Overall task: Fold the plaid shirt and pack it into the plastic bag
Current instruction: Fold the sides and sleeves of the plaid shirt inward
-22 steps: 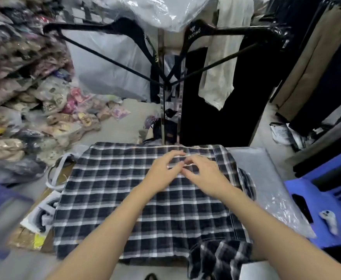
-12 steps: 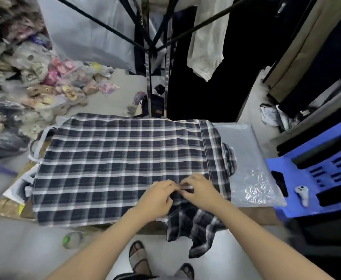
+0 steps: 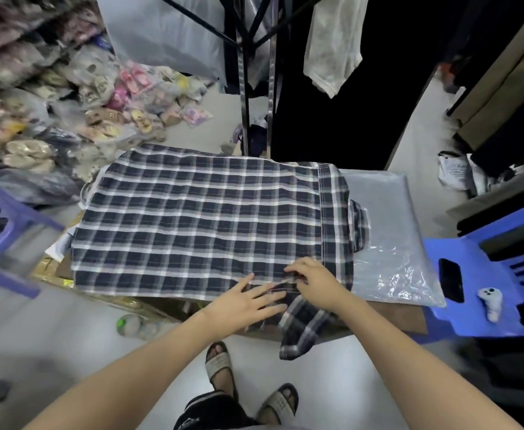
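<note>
The shirt (image 3: 192, 225) lies spread out flat, back side up, on the bench (image 3: 394, 315), with its collar (image 3: 360, 225) pointing to the right. Its right end overlaps the bag (image 3: 391, 231), which lies flat beside it on the same bench, mostly uncovered and holding nothing that can be seen.

Both hands work at the near edge, by the shoulder. The left hand (image 3: 245, 301) lies flat on the cloth, its grip apart and the fingers straight, pressing the fabric down. The right hand (image 3: 313, 282) sits just beside it, touching or nearly so, with its grip clamped on the shirt: curled fingers pinch a ridge of cloth where the near sleeve (image 3: 304, 330) joins the body. That sleeve hangs off the bench edge toward the floor.

By the look of it, the task is at an early stage. The shirt is laid out and smoothed, but no fold shows in the body, and the near sleeve is not yet turned in. The far sleeve cannot be made out. What is left is most of the job: sleeves in, sides over, body folded down to the bag's size, then slid inside.

No brand, label or writing can be read anywhere; the packets heaped on the floor at the left are too blurred to tell.
</note>
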